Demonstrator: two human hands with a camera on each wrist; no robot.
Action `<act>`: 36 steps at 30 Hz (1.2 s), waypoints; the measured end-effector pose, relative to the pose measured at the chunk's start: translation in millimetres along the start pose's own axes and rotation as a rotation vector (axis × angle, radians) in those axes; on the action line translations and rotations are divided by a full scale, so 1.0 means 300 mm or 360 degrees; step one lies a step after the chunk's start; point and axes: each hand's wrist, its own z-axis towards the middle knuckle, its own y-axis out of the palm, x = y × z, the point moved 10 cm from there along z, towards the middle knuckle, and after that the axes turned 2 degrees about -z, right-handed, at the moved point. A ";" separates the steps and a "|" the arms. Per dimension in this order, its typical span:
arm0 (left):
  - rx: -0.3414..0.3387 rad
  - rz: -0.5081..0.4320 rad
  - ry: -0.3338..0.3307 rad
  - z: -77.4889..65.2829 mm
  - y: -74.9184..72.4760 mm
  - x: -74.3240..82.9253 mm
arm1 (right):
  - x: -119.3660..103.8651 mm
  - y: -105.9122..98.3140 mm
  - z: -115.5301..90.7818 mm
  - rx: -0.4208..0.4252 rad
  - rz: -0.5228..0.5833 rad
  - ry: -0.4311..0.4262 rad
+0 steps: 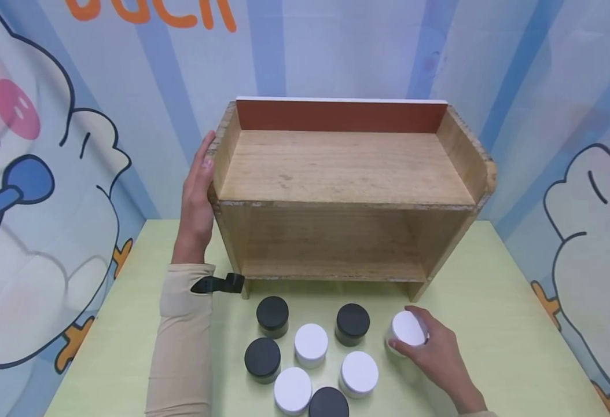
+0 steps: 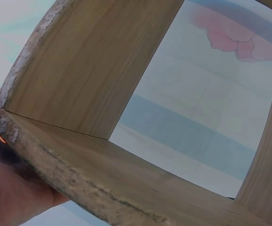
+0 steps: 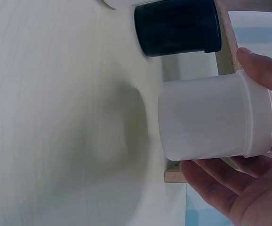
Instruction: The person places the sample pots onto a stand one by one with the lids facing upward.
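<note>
In the head view my right hand [image 1: 435, 350] grips a white lidded jar [image 1: 408, 328] at the right, thumb on the near side and fingers around the far side. The right wrist view shows this white jar [image 3: 206, 117] held around its lid, its base above the table and its shadow falling apart from it. My left hand [image 1: 198, 200], fingers extended, lies flat along the left side of a wooden two-tier shelf [image 1: 346, 168]. Seen from the left wrist, part of that hand [image 2: 18, 193] is against the outside of the shelf's side panel [image 2: 79, 174].
Several black-lidded jars [image 1: 352, 321] and three more white jars [image 1: 311, 343] stand in front of the shelf on the pale green table [image 1: 492, 324]. A blue striped curtain [image 1: 336, 52] with cartoon ducks hangs behind and at both sides. A dark strap [image 1: 216, 284] circles my left wrist.
</note>
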 end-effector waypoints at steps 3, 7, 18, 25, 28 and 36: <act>0.0003 0.0002 -0.0002 0.001 0.000 -0.001 | -0.005 -0.007 0.003 0.0006 -0.0005 -0.0008; 0.0003 0.0004 -0.0003 0.000 -0.001 -0.002 | -0.014 -0.019 0.009 0.0007 -0.0005 -0.0010; 0.0006 -0.0005 0.0000 0.002 0.001 -0.003 | -0.024 -0.046 0.021 0.0023 -0.0013 -0.0046; 0.0007 0.0004 -0.0013 0.002 0.000 -0.007 | -0.031 -0.058 0.028 -0.0012 -0.0039 -0.0030; 0.0007 0.0006 -0.0018 0.002 -0.001 -0.008 | -0.037 -0.061 0.029 -0.0020 -0.0040 -0.0041; 0.0001 0.0005 -0.0012 0.000 0.000 -0.003 | -0.045 -0.062 0.036 -0.0011 -0.0038 -0.0078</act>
